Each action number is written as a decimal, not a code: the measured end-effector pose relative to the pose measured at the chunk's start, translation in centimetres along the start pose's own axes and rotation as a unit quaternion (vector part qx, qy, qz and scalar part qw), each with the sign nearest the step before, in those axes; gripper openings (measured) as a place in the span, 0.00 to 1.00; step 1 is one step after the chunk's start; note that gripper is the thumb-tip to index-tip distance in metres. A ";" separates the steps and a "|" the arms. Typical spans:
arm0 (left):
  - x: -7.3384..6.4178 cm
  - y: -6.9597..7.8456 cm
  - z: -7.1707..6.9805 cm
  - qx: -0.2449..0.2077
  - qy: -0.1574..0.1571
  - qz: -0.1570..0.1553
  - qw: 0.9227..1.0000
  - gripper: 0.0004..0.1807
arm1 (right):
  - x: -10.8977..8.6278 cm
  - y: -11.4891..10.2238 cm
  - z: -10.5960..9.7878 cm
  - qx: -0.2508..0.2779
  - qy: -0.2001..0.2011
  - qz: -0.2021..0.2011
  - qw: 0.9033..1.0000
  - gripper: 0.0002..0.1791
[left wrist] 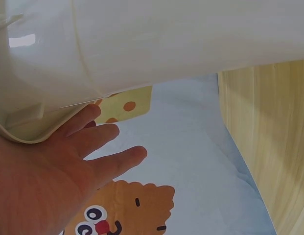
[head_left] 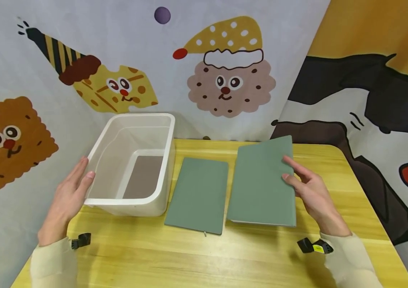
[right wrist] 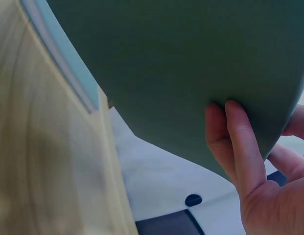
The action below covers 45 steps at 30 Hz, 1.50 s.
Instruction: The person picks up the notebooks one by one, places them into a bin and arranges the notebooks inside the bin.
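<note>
My right hand (head_left: 313, 196) holds a green notebook (head_left: 261, 184) by its right edge, thumb and index finger in front. In the right wrist view, two fingers (right wrist: 245, 142) lie against the dark green underside of the notebook (right wrist: 166, 73). It is tilted and raised off the table, with white page edges at its bottom. A second green notebook (head_left: 198, 196) lies flat to its left, a ribbon end sticking out below. My left hand (head_left: 68, 190) touches the left rim of a white plastic bin (head_left: 169, 172), its fingers straight and spread outside in the left wrist view.
The wooden table (head_left: 189, 260) carries everything. A grey-brown flat surface (head_left: 144, 176) shows at the bottom of the bin. Behind the table hangs a cloth (head_left: 135, 32) printed with cartoon figures. Each wrist bears a small black device, one at the right wrist (head_left: 313, 246).
</note>
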<state>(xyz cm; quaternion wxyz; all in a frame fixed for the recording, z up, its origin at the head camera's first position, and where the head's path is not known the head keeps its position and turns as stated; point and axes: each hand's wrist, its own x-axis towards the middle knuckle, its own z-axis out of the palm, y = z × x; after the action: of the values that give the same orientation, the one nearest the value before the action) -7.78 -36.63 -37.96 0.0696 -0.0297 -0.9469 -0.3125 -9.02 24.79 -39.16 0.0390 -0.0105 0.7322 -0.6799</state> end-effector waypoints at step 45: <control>0.0 0.1 0.0 -0.001 -0.002 -0.008 1.000 0.34 | 0.7 -7.6 9.0 0.214 -0.013 -0.107 0.971 0.30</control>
<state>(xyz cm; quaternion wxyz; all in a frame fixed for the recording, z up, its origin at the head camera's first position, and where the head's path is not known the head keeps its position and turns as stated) -7.74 -36.50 -37.89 0.0654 -0.0227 -0.9470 -0.3138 -9.34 15.22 -32.24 -0.0232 -0.0890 0.5635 -0.8210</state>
